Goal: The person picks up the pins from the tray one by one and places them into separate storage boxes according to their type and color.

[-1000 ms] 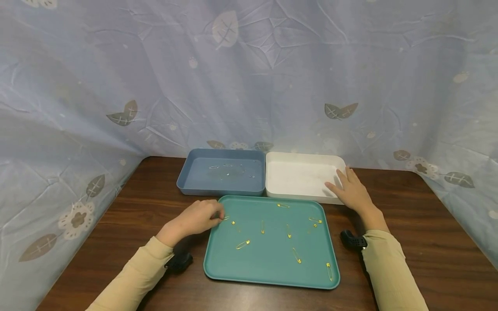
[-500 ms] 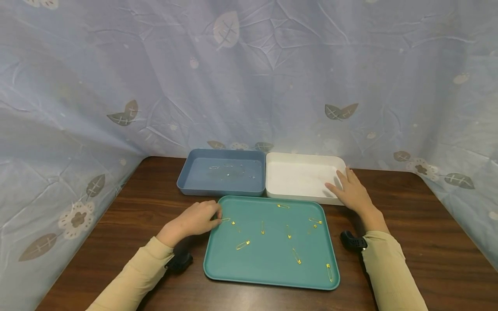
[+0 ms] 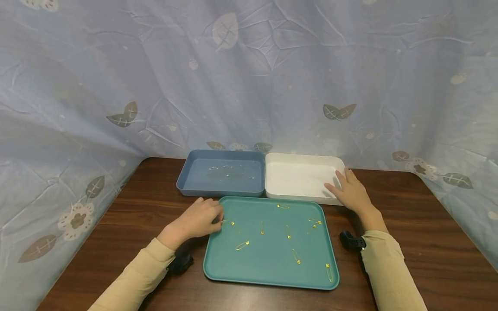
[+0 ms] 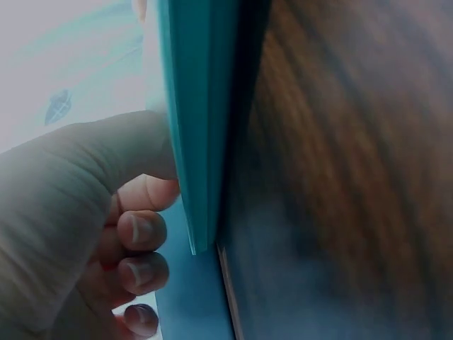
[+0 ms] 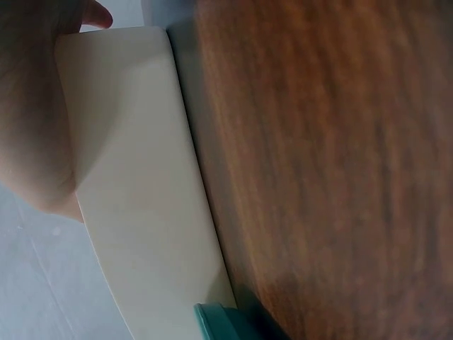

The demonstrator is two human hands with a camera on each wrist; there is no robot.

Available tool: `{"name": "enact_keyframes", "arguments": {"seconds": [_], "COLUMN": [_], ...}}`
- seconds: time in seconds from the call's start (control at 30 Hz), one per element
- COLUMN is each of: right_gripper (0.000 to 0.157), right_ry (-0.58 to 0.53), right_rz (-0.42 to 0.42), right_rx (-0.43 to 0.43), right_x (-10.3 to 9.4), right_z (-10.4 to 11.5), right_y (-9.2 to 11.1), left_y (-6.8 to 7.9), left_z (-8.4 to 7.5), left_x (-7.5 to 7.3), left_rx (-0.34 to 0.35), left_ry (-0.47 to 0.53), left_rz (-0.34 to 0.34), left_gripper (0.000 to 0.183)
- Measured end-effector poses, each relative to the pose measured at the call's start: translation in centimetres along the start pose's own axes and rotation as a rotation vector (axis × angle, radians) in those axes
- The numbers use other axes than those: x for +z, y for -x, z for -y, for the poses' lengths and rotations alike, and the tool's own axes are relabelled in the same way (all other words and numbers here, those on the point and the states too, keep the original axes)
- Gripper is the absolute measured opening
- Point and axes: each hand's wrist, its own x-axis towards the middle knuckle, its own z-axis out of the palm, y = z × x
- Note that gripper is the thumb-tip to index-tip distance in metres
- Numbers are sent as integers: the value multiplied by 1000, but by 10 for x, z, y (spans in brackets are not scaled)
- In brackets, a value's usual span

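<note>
In the head view my left hand (image 3: 197, 218) is at the left edge of the teal tray (image 3: 268, 276). Its thumb and curled fingers are at a gold safety pin (image 3: 225, 221), partly hidden; whether they pinch it is not clear. The left wrist view shows the thumb (image 4: 131, 145) reaching over the tray's rim, its tip hidden. Several other gold safety pins, such as this slanted pin (image 3: 242, 245), lie scattered on the tray. My right hand (image 3: 355, 195), fingers spread, rests at the right end of the white tray (image 5: 141, 170).
A blue tray (image 3: 218, 193) with several silvery safety pins stands behind the teal tray, beside the white one. All stand on a dark wooden table (image 3: 420, 224). A patterned cloth (image 3: 249, 86) hangs behind and along the sides.
The safety pin at my left fingertips has shifted slightly toward the near side of the tray, and those fingers have moved a little. My right hand has stayed in place.
</note>
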Motion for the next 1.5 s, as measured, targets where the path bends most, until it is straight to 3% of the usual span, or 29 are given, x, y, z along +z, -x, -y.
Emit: {"name": "enact_keyframes", "arguments": {"seconds": [0.27, 0.43, 0.6, 0.8, 1.13, 1.5], "right_gripper": [85, 86, 88, 88, 90, 89], "right_ry": [32, 34, 44, 51, 49, 51], "right_rz": [5, -3, 0, -3, 6, 0], "right_rx": [-5, -5, -8, 0, 8, 2], "right_x": [-1, 0, 3, 5, 5, 3], "right_z": [1, 3, 2, -2, -3, -2], "right_y": [1, 1, -1, -3, -2, -3], "left_y": [1, -3, -11, -28, -63, -100], "left_z": [1, 2, 3, 5, 7, -7], "left_x": [-5, -12, -16, -20, -30, -31], "left_rx": [78, 82, 113, 206, 313, 434], "left_ry": [-117, -159, -186, -237, -322, -409], "left_rz": [-163, -206, -250, -327, -386, -348], "left_gripper": [24, 22, 20, 17, 17, 16]}}
